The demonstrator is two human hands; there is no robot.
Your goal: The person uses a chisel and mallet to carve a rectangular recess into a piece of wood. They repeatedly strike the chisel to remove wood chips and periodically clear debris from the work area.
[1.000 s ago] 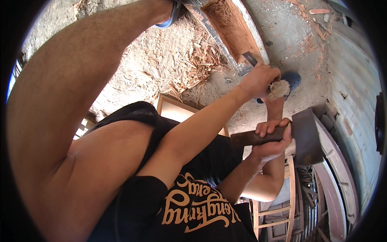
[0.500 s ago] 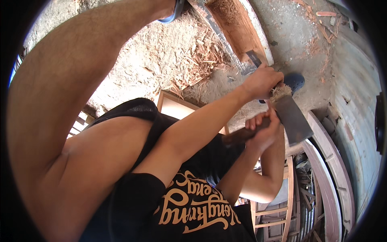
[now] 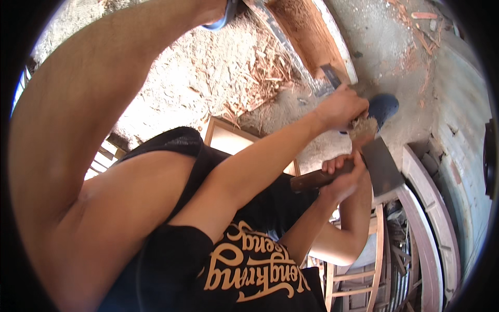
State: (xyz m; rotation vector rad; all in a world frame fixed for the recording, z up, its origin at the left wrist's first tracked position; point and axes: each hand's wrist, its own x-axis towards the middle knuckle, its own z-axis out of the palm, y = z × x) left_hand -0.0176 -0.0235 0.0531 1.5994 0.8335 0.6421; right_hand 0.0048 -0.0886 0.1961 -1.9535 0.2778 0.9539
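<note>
My left hand (image 3: 343,107) is wrapped round a chisel, whose flat dark blade (image 3: 330,76) points up toward the near end of a hollowed wooden piece (image 3: 340,44). The chisel's frayed, splintered handle end (image 3: 365,128) sticks out below that hand. Lower down, my right hand (image 3: 345,174) grips the brown handle (image 3: 314,180) of a cleaver-like tool. Its broad, dark rectangular head (image 3: 383,165) lies to the right, just below the frayed chisel end. Whether the blade tip touches the wood I cannot tell.
Wood shavings (image 3: 265,78) litter the rough floor beside the hollowed piece. A dark blue clog (image 3: 385,106) is behind the chisel handle. Curved wooden parts (image 3: 429,208) and a ladder-like frame (image 3: 356,275) stand at lower right, by a corrugated metal sheet (image 3: 457,125).
The cleaver-like tool's head has moved down and tilted slightly, baring more of the frayed chisel end. My left hand stays on the chisel. The whole view has shifted a little.
</note>
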